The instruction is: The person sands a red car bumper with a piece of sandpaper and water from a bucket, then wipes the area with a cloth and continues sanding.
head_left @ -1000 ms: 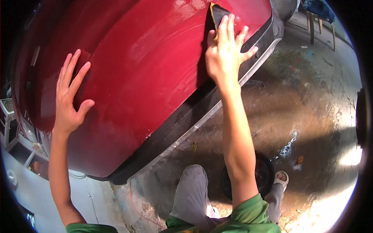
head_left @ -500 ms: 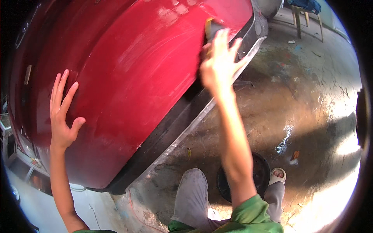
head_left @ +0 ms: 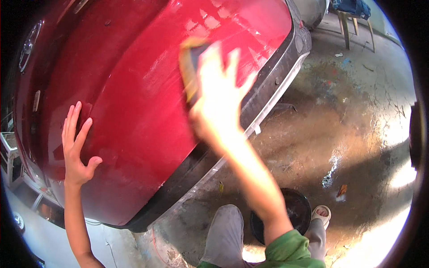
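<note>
A red car body panel (head_left: 134, 129) fills the left and middle of the head view, with pale worn patches in its paint near the top. My left hand (head_left: 78, 158) lies on it at the left, fingers stretched out and holding nothing. Against the panel's upper middle, my right hand (head_left: 219, 96) grips a dark sanding block (head_left: 189, 67) with a yellow-orange edge. Motion blurs that hand, and bright light washes it out. The palm hides part of the block.
Dark trim (head_left: 183, 172) runs along the panel's lower edge. A round black tub (head_left: 297, 207) stands on the stained concrete floor (head_left: 304, 147) beside my sandalled foot. At the upper right is a chair (head_left: 346, 27) with blue cloth on it.
My right hand has swept left and down across the panel with the sanding block. The view has shifted slightly; my left hand keeps its place on the panel.
</note>
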Demonstrator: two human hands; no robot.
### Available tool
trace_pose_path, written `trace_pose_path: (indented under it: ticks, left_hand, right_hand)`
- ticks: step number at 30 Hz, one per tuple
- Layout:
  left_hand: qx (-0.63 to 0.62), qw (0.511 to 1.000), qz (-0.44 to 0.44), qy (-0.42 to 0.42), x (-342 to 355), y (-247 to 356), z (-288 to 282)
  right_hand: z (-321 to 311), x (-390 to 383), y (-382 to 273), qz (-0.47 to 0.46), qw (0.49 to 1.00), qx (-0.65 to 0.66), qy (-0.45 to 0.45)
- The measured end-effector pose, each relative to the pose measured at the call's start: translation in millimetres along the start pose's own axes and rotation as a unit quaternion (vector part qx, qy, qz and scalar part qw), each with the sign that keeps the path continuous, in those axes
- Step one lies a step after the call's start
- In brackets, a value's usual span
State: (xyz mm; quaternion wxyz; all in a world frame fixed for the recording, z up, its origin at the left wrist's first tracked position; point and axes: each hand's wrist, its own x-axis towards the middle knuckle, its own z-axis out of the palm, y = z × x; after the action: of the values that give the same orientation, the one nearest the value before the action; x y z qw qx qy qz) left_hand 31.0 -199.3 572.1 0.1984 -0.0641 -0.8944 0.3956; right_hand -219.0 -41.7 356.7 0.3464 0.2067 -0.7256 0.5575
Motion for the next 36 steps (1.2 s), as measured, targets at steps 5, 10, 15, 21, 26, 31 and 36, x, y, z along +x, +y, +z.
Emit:
trace_pose_path:
  ticks: [5,10,15,21,26,31,36]
  left_hand:
    - [0.003,1.000,-0.007,-0.003,-4,-2,4]
    - [-0.026,1.000,0.006,0.017,6,8,3]
    - [-0.007,1.000,-0.001,0.004,-4,2,8]
    - [-0.009,1.000,0.003,0.004,3,7,-2]
    - [0.004,1.000,0.005,-0.003,-1,-2,-2]
    - [-0.038,0.999,-0.002,0.011,-8,-3,4]
    - [-0.036,0.999,-0.007,0.024,8,10,4]
  right_hand:
    - [18,-64,-42,-0.081,0.993,0.062,-0.057]
    - [10,44,56,-0.029,0.988,-0.112,0.105]
    - [17,-69,-55,-0.057,0.996,0.024,-0.065]
    - [13,30,10,-0.018,0.996,-0.004,0.083]
    - [19,-30,-60,0.000,1.000,0.019,-0.017]
    - [24,-84,-85,-0.073,0.993,0.067,-0.056]
    - [17,29,48,0.051,0.992,-0.062,0.100]
